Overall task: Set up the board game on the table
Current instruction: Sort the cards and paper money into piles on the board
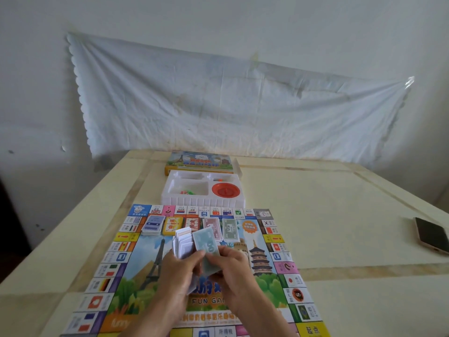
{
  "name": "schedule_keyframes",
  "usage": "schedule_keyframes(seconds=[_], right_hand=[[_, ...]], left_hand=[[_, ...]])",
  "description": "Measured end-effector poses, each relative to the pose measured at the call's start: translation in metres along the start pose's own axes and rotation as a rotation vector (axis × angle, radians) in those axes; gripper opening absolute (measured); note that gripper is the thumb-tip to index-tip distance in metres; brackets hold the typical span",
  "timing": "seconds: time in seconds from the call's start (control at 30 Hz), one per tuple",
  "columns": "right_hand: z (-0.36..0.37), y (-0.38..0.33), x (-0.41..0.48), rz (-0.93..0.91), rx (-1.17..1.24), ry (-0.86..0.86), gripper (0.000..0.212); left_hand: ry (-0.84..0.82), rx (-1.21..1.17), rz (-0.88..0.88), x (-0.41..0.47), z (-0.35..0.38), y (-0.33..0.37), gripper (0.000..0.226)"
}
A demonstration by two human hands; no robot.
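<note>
- Head view, lower centre: one colourful paper game board (136,283) with flag squares round its edge lies flat on the cream table (340,215).
- My two hands meet over the middle of the board. My left hand (177,268) is curled round one thick stack of white-backed paper notes (183,244). My right hand (233,268) pinches one teal banknote (206,240) just beside that stack.
- Along the board's far side I count five piles in a row: a blue card deck (152,224), a yellow card deck (172,225), a red card deck (192,223), a pink banknote pile (212,226) and a green banknote pile (230,228).
- Centre of the frame, touching the board's far edge: one white plastic tray (201,201) holding one red round disc (226,190) and a few small green and orange pieces, too small to count.
- Behind the tray: one colourful cardboard game box (199,162).
- Right edge: one dark phone (431,235), well apart from the board.
</note>
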State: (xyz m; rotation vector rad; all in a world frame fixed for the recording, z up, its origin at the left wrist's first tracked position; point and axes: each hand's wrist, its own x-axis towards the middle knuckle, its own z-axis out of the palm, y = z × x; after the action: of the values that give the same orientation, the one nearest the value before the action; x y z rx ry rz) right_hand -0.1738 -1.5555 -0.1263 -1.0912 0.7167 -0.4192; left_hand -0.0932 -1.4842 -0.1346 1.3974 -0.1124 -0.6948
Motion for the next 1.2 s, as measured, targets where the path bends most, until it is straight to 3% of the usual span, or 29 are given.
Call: schedule_keyframes(seconds=[0.17, 0.3, 0.37, 0.47, 0.67, 0.73, 0.8, 0.87, 0.97, 1.1, 1.2], right_hand=[[-0.003, -0.001, -0.002, -0.029, -0.256, 0.073, 0.012], [-0.005, -0.006, -0.002, 0.066, 0.069, -0.032, 0.003], [-0.005, -0.008, -0.003, 0.13, 0.176, -0.072, 0.008], [-0.003, -0.008, -0.004, 0.181, 0.202, -0.086, 0.012], [-0.005, -0.008, -0.003, 0.194, 0.151, -0.081, 0.004], [-0.006, -0.007, 0.0, 0.109, -0.017, -0.049, 0.011], [-0.007, -0.01, -0.001, -0.097, -0.349, 0.0, 0.024], [-0.011, -0.015, -0.002, -0.376, -0.741, -0.009, 0.049], [-0.011, -0.023, -0.005, -0.644, -1.291, -0.173, 0.096], [-0.01, -0.028, -0.005, -0.747, -1.385, -0.231, 0.101], [-0.009, -0.029, -0.004, -0.719, -1.368, -0.236, 0.1]], left_hand=[[-0.036, 0.034, 0.039, 0.0, -0.006, 0.005, 0.019], [-0.353, -0.164, -0.069, 0.004, -0.021, 0.012, 0.056], [-0.501, -0.243, -0.115, 0.008, -0.026, 0.012, 0.063], [-0.598, -0.321, -0.111, 0.008, -0.027, 0.012, 0.032], [-0.571, -0.369, -0.069, 0.007, -0.024, 0.009, 0.025], [-0.551, -0.387, -0.083, 0.008, -0.024, 0.009, 0.028], [-0.52, -0.404, -0.103, 0.011, -0.026, 0.01, 0.024], [-0.501, -0.412, -0.118, 0.013, -0.027, 0.012, 0.029], [-0.513, -0.393, -0.147, 0.013, -0.026, 0.015, 0.019], [-0.571, -0.38, -0.21, 0.011, -0.024, 0.015, 0.017], [-0.609, -0.343, -0.245, 0.01, -0.026, 0.015, 0.056]])
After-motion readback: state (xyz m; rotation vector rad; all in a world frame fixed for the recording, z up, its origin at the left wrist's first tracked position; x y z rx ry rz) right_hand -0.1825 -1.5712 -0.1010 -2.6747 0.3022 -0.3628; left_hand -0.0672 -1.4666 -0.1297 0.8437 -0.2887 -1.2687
